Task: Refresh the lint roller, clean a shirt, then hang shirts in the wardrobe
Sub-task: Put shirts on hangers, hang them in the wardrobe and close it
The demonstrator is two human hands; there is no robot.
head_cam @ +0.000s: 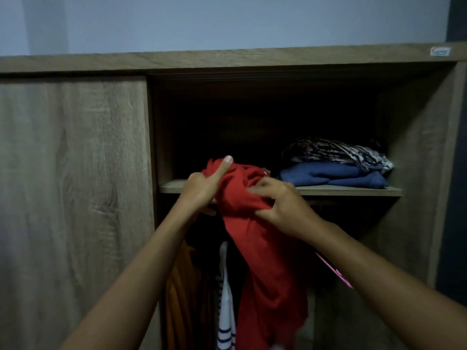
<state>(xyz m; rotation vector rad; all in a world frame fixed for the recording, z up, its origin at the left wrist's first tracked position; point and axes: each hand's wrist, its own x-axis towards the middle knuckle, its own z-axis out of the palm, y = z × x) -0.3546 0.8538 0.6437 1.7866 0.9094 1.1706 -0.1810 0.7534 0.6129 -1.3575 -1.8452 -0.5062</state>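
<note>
The red shirt [262,248] was up at the open wardrobe [75,173], its top bunched at the front edge of the shelf [353,191] and the rest trailing down into the dark hanging space below. Both hands were closed on it: the left hand [202,188] pinched the upper bunch with the thumb sticking up, and the right hand [283,203] gripped a fold lower and to the right. From where I stood I could not make out a hanger inside the shirt, nor the rail; that part of the wardrobe was too dim. A pink strip [333,271] showed just beneath the right forearm, possibly a hanger, though I could not be sure.

The risk, as I judged it, lay in that darkness. If the hook was being felt for blind, it might miss the rail and the shirt would drop among the clothes below. The bunched cloth could also slide off one shoulder of a hanger and hang crooked. The striped top [225,311] and the mustard garment [182,299] hung close on the left, so the red cloth might snag or drag one aside. The folded blue pile [333,176] and the patterned piece [336,152] on the shelf sat near the right hand and could be knocked.
</note>
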